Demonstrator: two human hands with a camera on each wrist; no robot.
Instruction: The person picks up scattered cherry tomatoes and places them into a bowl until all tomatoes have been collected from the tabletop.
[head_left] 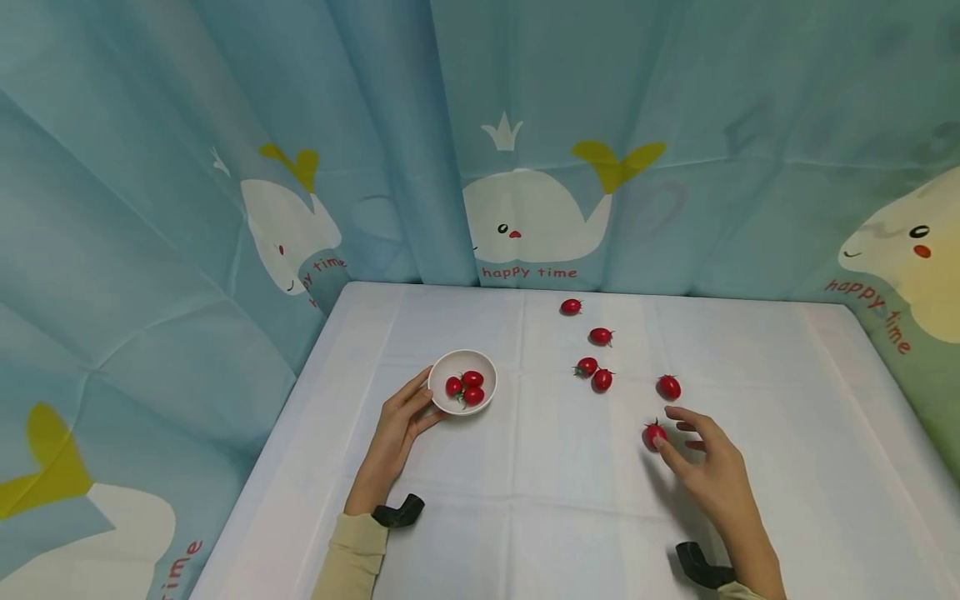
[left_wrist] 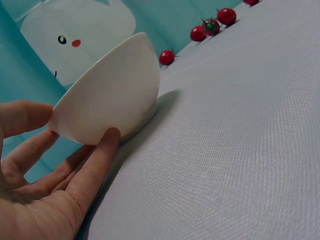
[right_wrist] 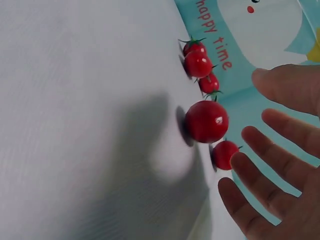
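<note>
A small white bowl sits on the left half of the table with three cherry tomatoes inside. My left hand touches it from the left. In the left wrist view the fingertips meet the bowl's wall near the rim, and the thumb rests lower down. My right hand hovers at a single cherry tomato, thumb and fingers spread apart. The right wrist view shows that tomato on the cloth, with nothing between the fingers.
Another cherry tomato lies just beyond the right hand. Several more, including a touching pair, lie toward the table's back. A white cloth covers the table. Blue curtains with whale prints hang behind and at the left.
</note>
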